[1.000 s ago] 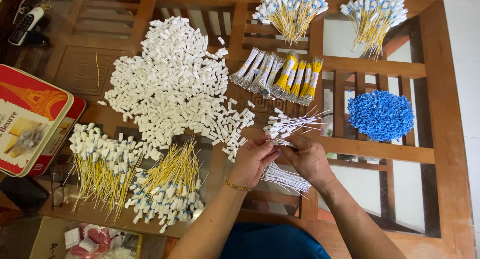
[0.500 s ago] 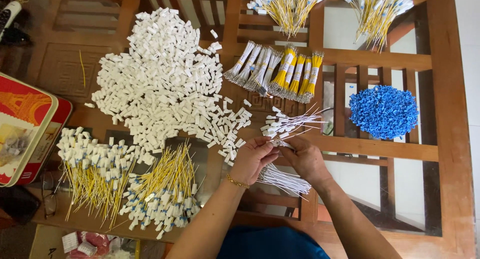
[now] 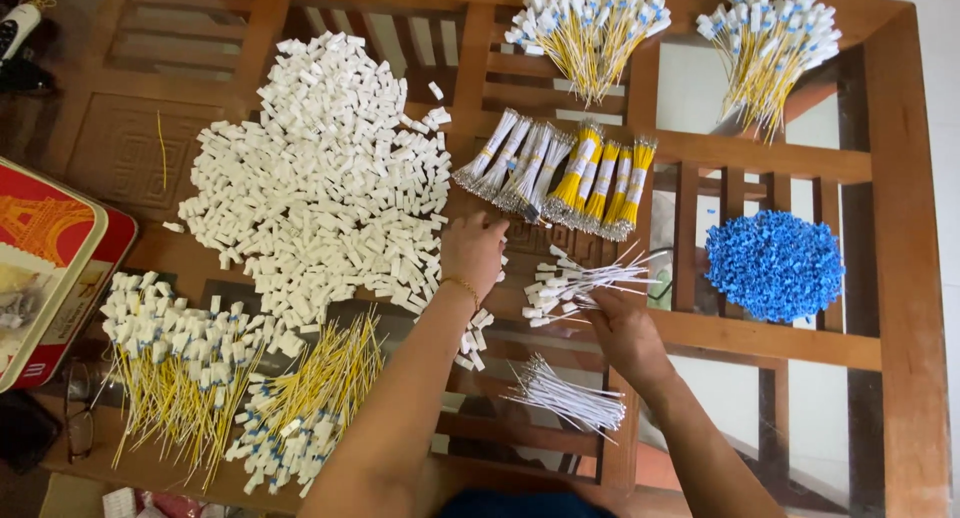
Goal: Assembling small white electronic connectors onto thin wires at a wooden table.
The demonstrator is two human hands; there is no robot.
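Note:
My left hand [image 3: 473, 250] reaches forward with its fingers at the right edge of the big heap of small white plastic connectors [image 3: 320, 178]; whether it has picked one up I cannot tell. My right hand [image 3: 618, 330] grips a fan of thin white wires with white connectors on their ends [image 3: 580, 280]. Just below the right hand lies a loose bunch of bare white wires [image 3: 560, 396] on the glass table top.
Bundles of white and yellow wires [image 3: 560, 173] lie ahead. Finished yellow wires lie in piles at far top [image 3: 590, 28], top right [image 3: 770, 43] and near left [image 3: 180, 363], [image 3: 315, 398]. A blue connector pile [image 3: 775, 263] sits right. A red tin [image 3: 45, 268] stands left.
My left hand has left the wire fan and moved forward and left to the white connector heap. The right hand keeps the fan.

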